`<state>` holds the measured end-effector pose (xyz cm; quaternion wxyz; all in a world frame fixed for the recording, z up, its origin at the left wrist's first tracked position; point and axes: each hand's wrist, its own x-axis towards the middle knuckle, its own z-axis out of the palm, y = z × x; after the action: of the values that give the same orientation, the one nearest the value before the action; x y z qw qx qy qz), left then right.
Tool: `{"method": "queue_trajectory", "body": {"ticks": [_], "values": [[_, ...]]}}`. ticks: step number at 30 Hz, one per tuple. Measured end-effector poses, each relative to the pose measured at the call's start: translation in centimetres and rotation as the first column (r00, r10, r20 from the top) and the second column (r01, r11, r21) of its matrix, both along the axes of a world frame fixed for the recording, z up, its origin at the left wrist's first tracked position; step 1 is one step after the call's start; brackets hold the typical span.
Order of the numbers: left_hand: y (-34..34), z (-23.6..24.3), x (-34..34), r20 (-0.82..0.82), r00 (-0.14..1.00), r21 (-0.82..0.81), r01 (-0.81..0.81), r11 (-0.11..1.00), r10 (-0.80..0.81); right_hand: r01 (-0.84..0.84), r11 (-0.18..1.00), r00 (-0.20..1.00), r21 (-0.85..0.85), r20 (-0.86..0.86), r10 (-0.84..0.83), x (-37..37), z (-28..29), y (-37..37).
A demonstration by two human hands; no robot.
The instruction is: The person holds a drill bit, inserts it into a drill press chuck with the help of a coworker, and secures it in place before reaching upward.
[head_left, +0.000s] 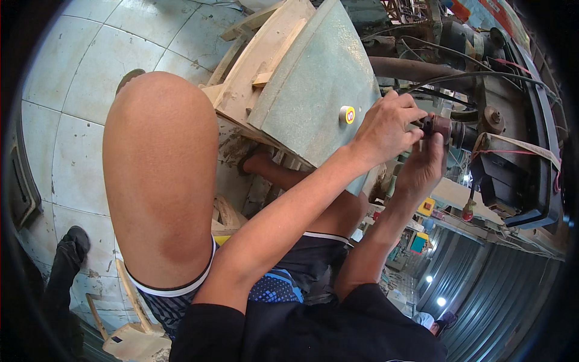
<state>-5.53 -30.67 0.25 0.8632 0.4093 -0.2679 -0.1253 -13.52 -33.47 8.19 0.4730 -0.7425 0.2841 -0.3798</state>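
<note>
A raised knee (160,175) fills the left centre of the frame, with the tiled floor (66,78) behind it at upper left. A slanted panel (313,84) on a wooden frame (259,60) sits at top centre. Right of the panel, the left hand (386,130) and right hand (425,169) meet on a small cylindrical part (435,125) of the machine (512,151) at the right edge. A wooden stool (129,338) lies at lower left.

workshop | greasy machine (506,139) with cables | wooden offcuts (265,66) | tiled floor (72,90) | corrugated shutter (482,277)
</note>
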Motion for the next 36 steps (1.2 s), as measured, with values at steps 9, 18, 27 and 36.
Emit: {"method": "queue_trajectory", "body": {"ticks": [9, 18, 27, 36], "values": [[-0.1, 0.0, 0.1, -0.018, 1.000, -0.017, -0.026, 1.000, 0.026, -0.080, 0.975, 0.956, 0.207, 0.293, 0.016, -0.9, 1.0, 1.1], [-0.1, -0.1, -0.2, -0.012, 0.998, -0.011, -0.064, 0.998, 0.064, -0.019, 0.967, 0.950, 0.253, 0.306, -0.061, -1.0, 1.6, 1.2], [0.4, -0.2, -0.6, 0.008, 1.000, -0.047, -0.009, 0.999, 0.009, 0.020, 0.949, 0.954, 0.315, 0.278, -0.113, -5.5, -0.4, 3.3], [0.2, -1.1, -0.9, -0.012, 0.994, 0.127, 0.113, 0.985, -0.112, 0.205, 0.909, 0.911, 0.363, 0.269, -0.313, -4.9, -2.6, 1.8]]}}
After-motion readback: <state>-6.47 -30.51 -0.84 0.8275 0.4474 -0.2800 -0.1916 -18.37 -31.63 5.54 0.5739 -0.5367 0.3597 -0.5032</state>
